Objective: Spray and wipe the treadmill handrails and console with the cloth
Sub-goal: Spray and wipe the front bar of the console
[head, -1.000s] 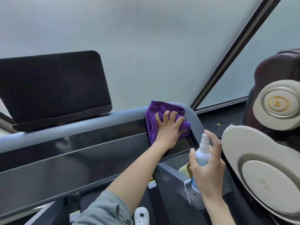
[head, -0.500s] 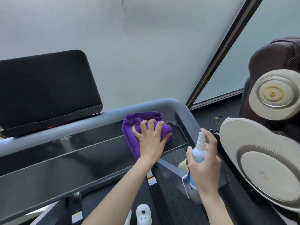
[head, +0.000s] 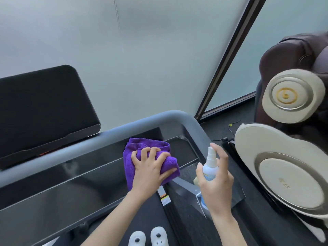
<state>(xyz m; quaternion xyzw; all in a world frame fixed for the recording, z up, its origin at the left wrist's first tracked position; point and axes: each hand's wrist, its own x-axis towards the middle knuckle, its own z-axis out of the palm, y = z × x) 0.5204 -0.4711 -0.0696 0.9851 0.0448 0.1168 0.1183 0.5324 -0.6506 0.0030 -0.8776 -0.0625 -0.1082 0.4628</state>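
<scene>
My left hand point(head: 150, 169) grips a bunched purple cloth point(head: 134, 150) and presses it on the glossy black console panel point(head: 71, 183) of the treadmill, near its right end. The grey handrail point(head: 99, 135) curves along the panel's far edge and bends down at the right corner. My right hand point(head: 216, 185) holds a small white spray bottle point(head: 210, 166) upright, just right of the cloth, with the index finger arched over the nozzle. A black tablet-like screen point(head: 42, 107) stands at the back left.
A brown massage chair point(head: 291, 55) with cream round side panels point(head: 284, 173) stands close on the right. Frosted glass walls with a dark frame point(head: 229, 55) rise behind. The treadmill belt and my white shoes point(head: 148, 237) are below.
My left hand has dragged the cloth from the handrail's right corner down and left onto the console panel, bunching it. The right hand keeps the bottle in much the same place.
</scene>
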